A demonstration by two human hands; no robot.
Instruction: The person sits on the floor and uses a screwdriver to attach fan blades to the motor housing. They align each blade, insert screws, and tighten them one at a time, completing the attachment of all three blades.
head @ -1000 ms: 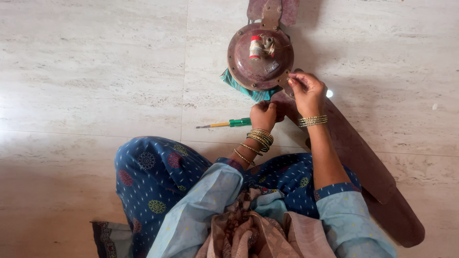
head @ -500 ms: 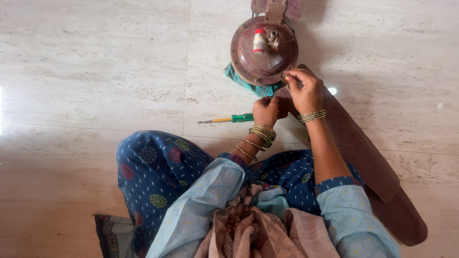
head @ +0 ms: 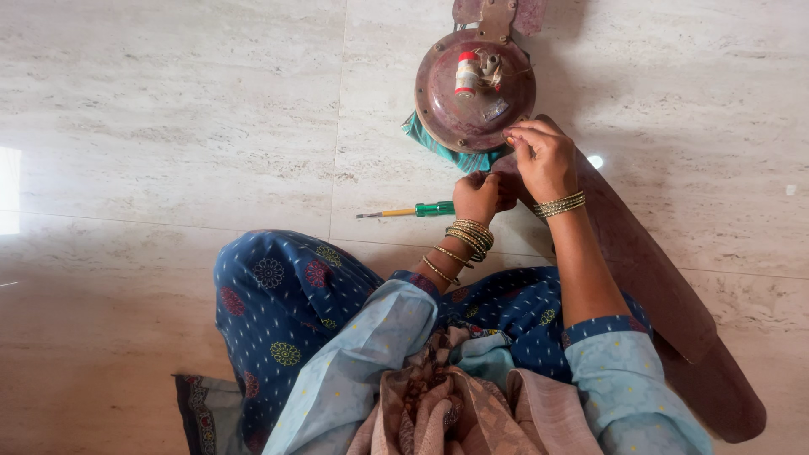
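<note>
Starting at my left: a screwdriver (head: pixel 410 210) with a green handle and yellow shank lies flat on the pale stone floor (head: pixel 168 126), its handle end just beside my left hand (head: pixel 477 195). That hand is curled into a loose fist, knuckles up, bangles stacked at the wrist, resting low at the near edge of the fan. I cannot tell whether anything sits inside the curl.

Ahead of it is the round fan motor housing (head: pixel 472 105), rusty maroon metal, propped on a folded teal cloth (head: pixel 438 145). I judge it heavy and rigid: steel casing, windings inside. It will not flex, and the cloth should keep it from skating on the smooth stone. The rim is the place to steady it, not the small red-and-white part (head: pixel 467 73) and loose wiring on top, which look delicate.

Now my right hand (head: pixel 543 160): wrist bent, arm reaching in from my right knee, thumb and forefinger pinched together right at the housing's rim where the blade bracket meets it. Something tiny is between those fingers (head: pixel 516 140), too small to name.

Under that forearm, the long brown fan blade (head: pixel 640 261) runs away to my right along the floor: thin, stiff sheet, likely springy at the tip, best held near its root.
</note>
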